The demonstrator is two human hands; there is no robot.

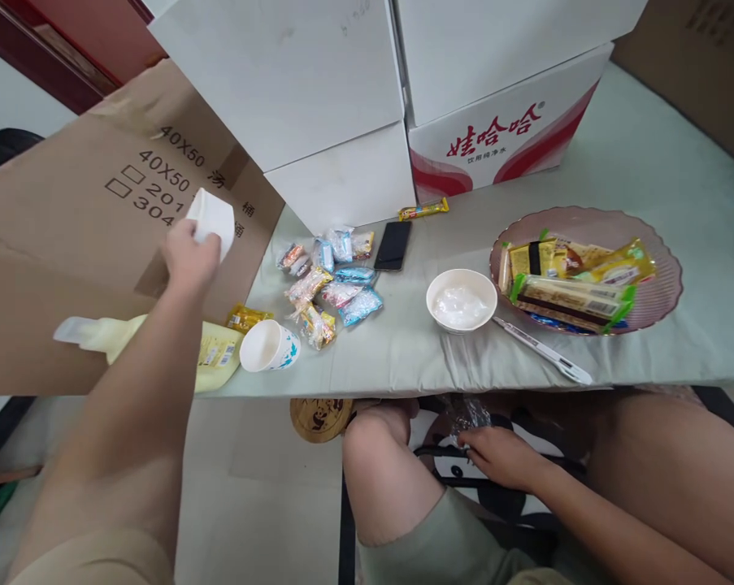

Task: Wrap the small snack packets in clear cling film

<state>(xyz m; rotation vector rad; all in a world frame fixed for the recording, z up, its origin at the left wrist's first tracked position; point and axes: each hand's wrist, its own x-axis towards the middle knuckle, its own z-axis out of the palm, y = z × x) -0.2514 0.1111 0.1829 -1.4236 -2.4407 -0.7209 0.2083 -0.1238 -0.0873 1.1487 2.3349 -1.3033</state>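
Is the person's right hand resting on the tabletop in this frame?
No, the right hand is below the front edge of the table, with clear plastic at its fingertips.

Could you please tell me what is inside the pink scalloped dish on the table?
The pink dish holds wrapped snacks, some yellow, some green-ended, with a blue wrapper partly showing underneath. The covered bottom of the pile cannot be seen.

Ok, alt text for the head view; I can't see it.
The left hand holds a white object before a cardboard box; the right hand holds clear plastic below the edge of the table. On it are wrapped packets, a phone, paper cup, white bowl, slim white tool and pink dish of packaged snacks.
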